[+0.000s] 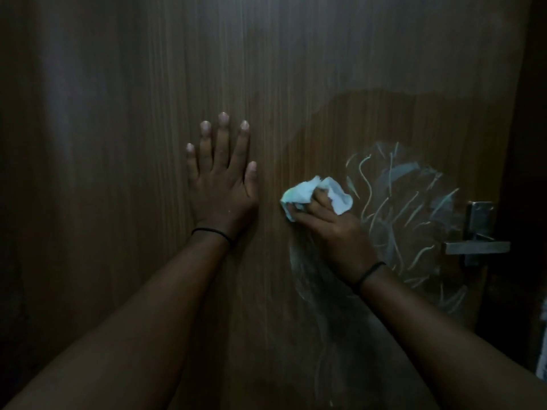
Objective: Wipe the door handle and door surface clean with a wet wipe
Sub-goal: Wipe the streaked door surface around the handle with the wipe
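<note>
Surface wiping is in hand: the right hand (334, 229) grips the wet wipe (316, 195) left of the door handle (478, 247), left hand (220, 184) flat, fingers straight, on the door (118, 113); next, apparently the streaked area.

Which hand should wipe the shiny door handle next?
The right hand, probably. It already grips the wet wipe and is nearer the door handle at the door's right edge. The left hand lies flat on the door, farther away.
</note>
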The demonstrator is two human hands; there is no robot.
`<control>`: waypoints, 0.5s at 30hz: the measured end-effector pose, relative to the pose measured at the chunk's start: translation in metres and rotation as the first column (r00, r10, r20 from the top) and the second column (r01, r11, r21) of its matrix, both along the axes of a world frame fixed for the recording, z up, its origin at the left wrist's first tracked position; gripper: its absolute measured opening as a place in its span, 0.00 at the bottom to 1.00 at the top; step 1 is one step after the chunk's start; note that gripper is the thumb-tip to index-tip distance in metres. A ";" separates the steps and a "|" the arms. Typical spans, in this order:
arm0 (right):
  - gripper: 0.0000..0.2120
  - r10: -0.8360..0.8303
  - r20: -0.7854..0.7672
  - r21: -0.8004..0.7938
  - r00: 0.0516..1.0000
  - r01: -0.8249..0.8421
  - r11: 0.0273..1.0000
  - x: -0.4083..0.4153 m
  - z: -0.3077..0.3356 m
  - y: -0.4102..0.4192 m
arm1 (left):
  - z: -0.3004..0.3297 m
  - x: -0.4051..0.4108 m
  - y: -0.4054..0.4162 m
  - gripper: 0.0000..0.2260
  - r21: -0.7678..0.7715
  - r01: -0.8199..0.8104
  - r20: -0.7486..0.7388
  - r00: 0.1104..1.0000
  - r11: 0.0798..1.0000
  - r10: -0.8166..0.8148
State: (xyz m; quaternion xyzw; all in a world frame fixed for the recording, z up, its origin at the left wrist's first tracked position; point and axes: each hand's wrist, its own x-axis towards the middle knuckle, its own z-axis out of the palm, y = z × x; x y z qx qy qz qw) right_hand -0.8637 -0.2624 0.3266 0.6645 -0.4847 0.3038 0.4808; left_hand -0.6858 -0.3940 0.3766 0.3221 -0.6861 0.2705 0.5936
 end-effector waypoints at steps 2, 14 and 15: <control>0.16 -0.021 0.045 -0.042 0.999 0.023 0.999 -0.003 0.010 -0.002 | 0.000 -0.001 0.000 0.28 0.001 -0.001 -0.007 1.000 1.000 0.001; 0.23 -0.057 0.224 -0.178 0.973 0.098 0.979 -0.001 0.046 -0.004 | 0.001 -0.001 0.008 0.28 0.035 -0.016 -0.007 1.000 0.999 0.016; 0.24 -0.048 0.250 -0.186 0.967 0.097 0.978 0.006 0.058 -0.008 | 0.001 -0.001 0.008 0.28 0.042 -0.015 -0.010 1.000 0.999 0.016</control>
